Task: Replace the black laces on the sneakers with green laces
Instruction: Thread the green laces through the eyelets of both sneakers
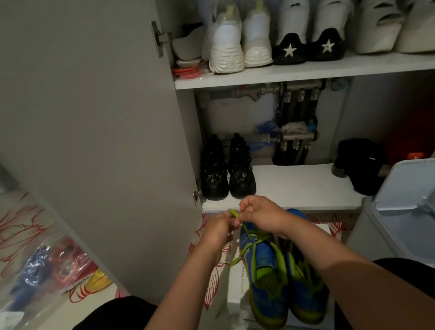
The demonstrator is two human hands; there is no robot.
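Observation:
Two blue sneakers with yellow-green trim stand side by side on the floor between my knees, the left sneaker [265,278] and the right sneaker [308,290]. A green lace [251,243] runs through the left sneaker's eyelets, and a loose end trails to the left of it. My left hand [216,228] and my right hand [260,213] meet above the toe of the left sneaker, and both pinch the green lace end there. My right forearm hides part of the right sneaker.
An open shoe cupboard faces me; its door [90,122] stands at the left. Black boots [227,172] sit on the lower shelf [291,185], white sneakers [238,40] on the upper one. A grey bin [412,212] stands right. A plastic bag [38,278] lies left.

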